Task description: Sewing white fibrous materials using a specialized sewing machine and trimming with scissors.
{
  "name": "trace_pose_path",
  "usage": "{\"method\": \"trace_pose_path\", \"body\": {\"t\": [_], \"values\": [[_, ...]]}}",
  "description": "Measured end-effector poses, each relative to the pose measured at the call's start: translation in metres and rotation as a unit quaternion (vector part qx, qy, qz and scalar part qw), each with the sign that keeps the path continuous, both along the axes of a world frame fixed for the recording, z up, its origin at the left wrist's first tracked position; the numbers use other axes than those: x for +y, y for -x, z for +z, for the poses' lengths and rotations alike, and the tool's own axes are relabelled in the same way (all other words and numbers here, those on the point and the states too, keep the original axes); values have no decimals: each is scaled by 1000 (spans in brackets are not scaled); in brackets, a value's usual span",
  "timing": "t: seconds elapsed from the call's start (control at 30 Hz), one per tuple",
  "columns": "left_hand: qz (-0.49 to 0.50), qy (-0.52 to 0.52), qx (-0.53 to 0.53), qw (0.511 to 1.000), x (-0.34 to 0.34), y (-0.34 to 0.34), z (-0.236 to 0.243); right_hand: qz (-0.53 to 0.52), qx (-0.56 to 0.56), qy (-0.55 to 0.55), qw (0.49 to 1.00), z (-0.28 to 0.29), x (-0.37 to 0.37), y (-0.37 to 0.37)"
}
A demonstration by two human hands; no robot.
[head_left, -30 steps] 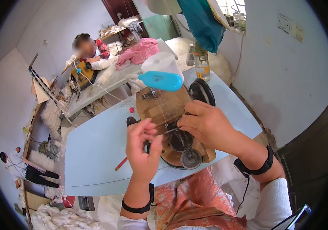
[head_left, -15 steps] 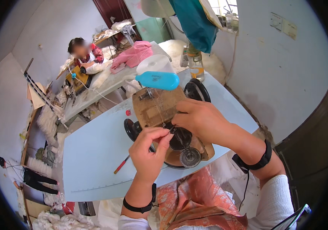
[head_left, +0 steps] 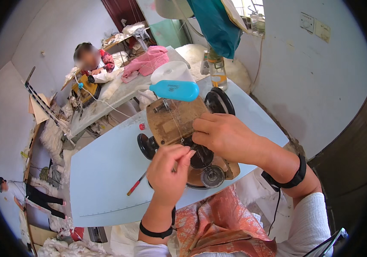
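A worn brown sewing machine (head_left: pixel 170 122) stands on a pale blue table (head_left: pixel 106 171). A thin thread (head_left: pixel 175 124) runs down its top. My left hand (head_left: pixel 166 175) is at the machine's near end, thumb and fingers pinched on the thread's lower end. My right hand (head_left: pixel 226 137) lies over the machine's head just beyond, fingers curled down and nearly touching the left fingertips. What those fingers hold is hidden. Below the hands sit a round metal bobbin part (head_left: pixel 212 175) and a black knob (head_left: pixel 147 145).
A blue oval object (head_left: pixel 177 91) and a white thread cone (head_left: pixel 172 72) sit behind the machine, beside the black handwheel (head_left: pixel 220 100). A red pencil-like tool (head_left: pixel 136 184) lies on the table. Another person (head_left: pixel 91 60) sits at a far table with pink cloth (head_left: pixel 149 62). Orange cloth (head_left: pixel 222 222) covers my lap.
My left hand has shifted slightly right and closer to my right hand's fingertips, with its fingers pinched tighter. The right hand stays on the machine.
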State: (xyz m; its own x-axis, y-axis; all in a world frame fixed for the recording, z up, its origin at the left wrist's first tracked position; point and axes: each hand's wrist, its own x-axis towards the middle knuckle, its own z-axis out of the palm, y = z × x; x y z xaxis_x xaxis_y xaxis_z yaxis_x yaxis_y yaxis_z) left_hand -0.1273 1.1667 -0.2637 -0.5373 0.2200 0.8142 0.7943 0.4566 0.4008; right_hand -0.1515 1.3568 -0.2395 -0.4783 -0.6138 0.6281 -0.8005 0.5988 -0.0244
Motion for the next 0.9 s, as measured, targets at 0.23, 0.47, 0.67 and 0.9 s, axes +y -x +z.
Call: {"method": "trace_pose_path", "body": {"t": [0.23,0.47,0.67,0.9], "values": [[-44,-214,-284,933,-8,21,13,-37,-28,8,999,-1,-8,0],[-55,-198,-380,902,-8,22,25,-77,-90,34,992,-6,-10,-2],[-37,-185,-247,951,6,3,16,-26,-48,104,993,-6,-1,-3],[-5,-79,-94,992,4,2,6,-7,-34,108,994,-13,1,3]]}}
